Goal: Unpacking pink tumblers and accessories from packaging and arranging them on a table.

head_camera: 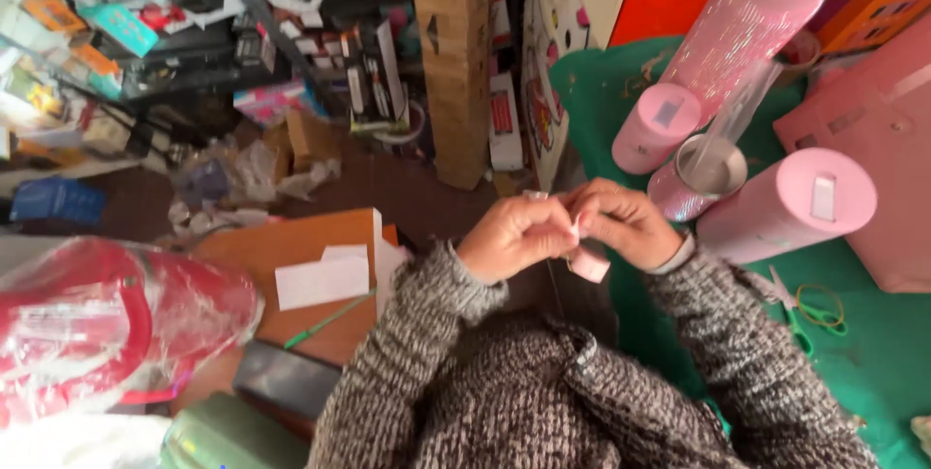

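My left hand (514, 234) and my right hand (626, 222) meet close together in front of my chest. Between their fingertips they pinch a small pale pink piece (588, 263), which looks like a bit of paper or tape; its lower end hangs just below the hands. Both arms wear grey speckled knit sleeves (417, 343). The hands hover over the left edge of a green mat (873, 353). How exactly the fingers hold the piece is partly hidden.
Three pink rolls (787, 205) and a glittery one with a clear tube (698, 178) lie on the mat, green-handled scissors (800, 319) beside them. An orange board with white paper slips (322, 280) sits left, a red plastic-wrapped item (107, 323) lower left, cluttered shelves (194, 32) behind.
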